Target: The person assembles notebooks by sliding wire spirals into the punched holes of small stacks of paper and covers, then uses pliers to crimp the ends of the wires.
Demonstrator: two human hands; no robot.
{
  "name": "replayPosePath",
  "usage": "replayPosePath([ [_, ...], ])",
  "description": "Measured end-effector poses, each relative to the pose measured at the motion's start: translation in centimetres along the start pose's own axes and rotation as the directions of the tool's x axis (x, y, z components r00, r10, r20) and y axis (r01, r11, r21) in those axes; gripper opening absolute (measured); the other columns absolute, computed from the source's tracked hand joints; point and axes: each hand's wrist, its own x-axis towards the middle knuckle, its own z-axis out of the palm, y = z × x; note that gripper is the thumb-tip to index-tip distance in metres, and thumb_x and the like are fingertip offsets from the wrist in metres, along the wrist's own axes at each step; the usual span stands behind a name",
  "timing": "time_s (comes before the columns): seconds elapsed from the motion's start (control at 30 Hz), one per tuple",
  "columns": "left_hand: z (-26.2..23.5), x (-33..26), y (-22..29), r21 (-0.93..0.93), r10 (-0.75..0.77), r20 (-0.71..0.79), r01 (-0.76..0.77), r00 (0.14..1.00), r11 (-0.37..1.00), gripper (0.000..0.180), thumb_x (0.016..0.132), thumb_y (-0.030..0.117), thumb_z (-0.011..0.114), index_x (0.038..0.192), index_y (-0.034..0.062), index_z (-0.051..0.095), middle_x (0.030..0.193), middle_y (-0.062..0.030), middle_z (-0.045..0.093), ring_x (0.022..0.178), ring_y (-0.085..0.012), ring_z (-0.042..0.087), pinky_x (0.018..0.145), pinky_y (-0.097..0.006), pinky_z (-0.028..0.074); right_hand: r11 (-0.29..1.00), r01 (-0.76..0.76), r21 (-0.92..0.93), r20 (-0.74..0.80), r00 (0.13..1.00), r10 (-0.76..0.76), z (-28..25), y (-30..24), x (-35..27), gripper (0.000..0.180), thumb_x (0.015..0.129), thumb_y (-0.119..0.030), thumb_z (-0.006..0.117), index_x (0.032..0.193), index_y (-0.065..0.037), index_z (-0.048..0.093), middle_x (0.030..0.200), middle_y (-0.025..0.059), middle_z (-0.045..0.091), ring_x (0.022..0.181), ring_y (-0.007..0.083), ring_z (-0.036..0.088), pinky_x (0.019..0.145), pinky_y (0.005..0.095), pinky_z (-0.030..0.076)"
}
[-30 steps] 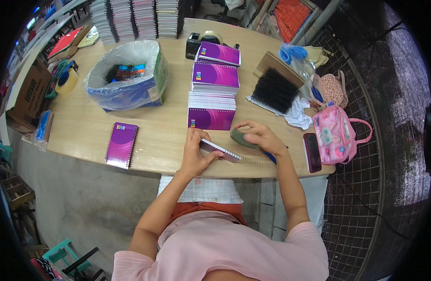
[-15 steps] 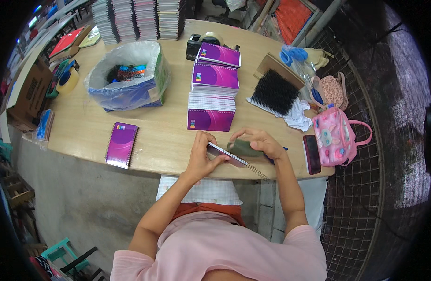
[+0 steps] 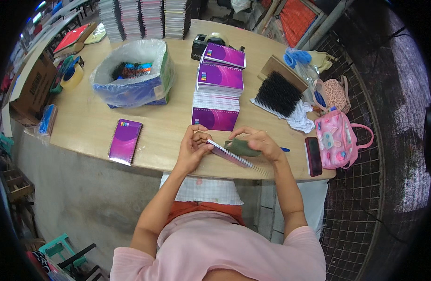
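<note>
A small notebook [image 3: 223, 155] is held on edge at the table's near side, its hole-punched spine facing up. A thin metal spiral coil [image 3: 257, 169] runs along that spine and sticks out past the right end, blurred. My left hand [image 3: 193, 149] pinches the notebook's left end between thumb and fingers, other fingers curled above. My right hand [image 3: 260, 143] is closed on a dark green, soft-looking piece [image 3: 241, 148], perhaps cloth, beside the spine. Just beyond both hands lies a row of purple spiral notebooks [image 3: 215, 119]. Another purple notebook [image 3: 125, 141] lies flat to the left.
A plastic-lined box [image 3: 131, 96] with coils inside stands left of the row. Behind are a tape dispenser [image 3: 211, 44] and tall notebook stacks [image 3: 152, 18]. To the right lie black coils [image 3: 276, 93], a white cloth [image 3: 300, 117], a phone [image 3: 313, 156], a pink bag [image 3: 336, 140] and a blue pen [image 3: 285, 149].
My left hand has shifted slightly left and up, its fingers loosened around the notebook's end. My right hand stays near the spine with the green piece. The whole view has shifted a little.
</note>
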Motion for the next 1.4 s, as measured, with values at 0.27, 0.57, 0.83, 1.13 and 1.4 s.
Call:
replayPosePath([
  [0.27,0.3,0.0,0.0,-0.047,-0.073,-0.001,0.073,0.997,0.996,0.055,0.082,-0.013,0.070,0.125,0.0093,0.044,0.096,-0.0085,0.067,0.090,-0.0137,0.067,0.077,-0.026,0.055,0.999,0.003,-0.049,0.007,1.000,-0.003,0.1,0.5,0.6,0.029,0.094,-0.025,0.068,0.095,0.003,0.074,0.104,0.0129,0.067,0.097,0.0202,0.063,0.087,0.0336,0.048],
  [0.57,0.4,-0.2,0.2,-0.058,-0.108,0.012,0.109,0.994,0.992,0.056,0.081,-0.014,0.071,0.126,0.0085,0.044,0.098,-0.0098,0.068,0.090,-0.0138,0.067,0.079,-0.026,0.056,0.934,-0.062,-0.352,-0.140,0.990,0.013,0.1,1.1,0.8,0.033,0.091,-0.032,0.071,0.100,0.000,0.076,0.112,0.0140,0.067,0.101,0.0264,0.064,0.090,0.0351,0.049],
  [0.83,1.4,-0.6,0.7,-0.048,-0.151,-0.027,0.149,0.988,0.988,0.069,0.083,-0.012,0.070,0.142,0.0086,0.040,0.104,-0.0122,0.069,0.092,-0.0139,0.067,0.083,-0.026,0.056,0.569,-0.272,-0.776,-0.436,0.883,-0.172,-3.9,4.8,-4.3,0.067,0.079,-0.040,0.080,0.134,-0.007,0.060,0.147,0.0217,0.042,0.131,0.0432,0.047,0.108,0.0481,0.041],
  [1.13,1.5,-1.0,1.4,-0.097,-0.097,-0.162,0.082,0.982,0.992,0.066,0.086,-0.011,0.069,0.143,0.0044,0.039,0.097,-0.0119,0.072,0.091,-0.0144,0.069,0.084,-0.027,0.056,0.339,-0.612,-0.715,-0.676,0.728,-0.111,0.2,6.1,-13.0,0.049,0.082,-0.029,0.079,0.123,-0.006,0.064,0.122,0.0164,0.057,0.117,0.0362,0.053,0.100,0.0483,0.041],
  [1.4,2.8,-1.3,2.8,0.008,-0.108,-0.130,0.110,0.986,0.994,0.065,0.086,-0.009,0.070,0.143,0.0051,0.040,0.097,-0.0131,0.073,0.089,-0.0136,0.070,0.081,-0.025,0.057,0.341,0.009,-0.940,-0.163,0.868,-0.470,2.0,-4.7,-4.7,0.045,0.075,-0.033,0.081,0.110,-0.007,0.070,0.107,0.0078,0.063,0.099,0.0274,0.062,0.093,0.0447,0.044],
])
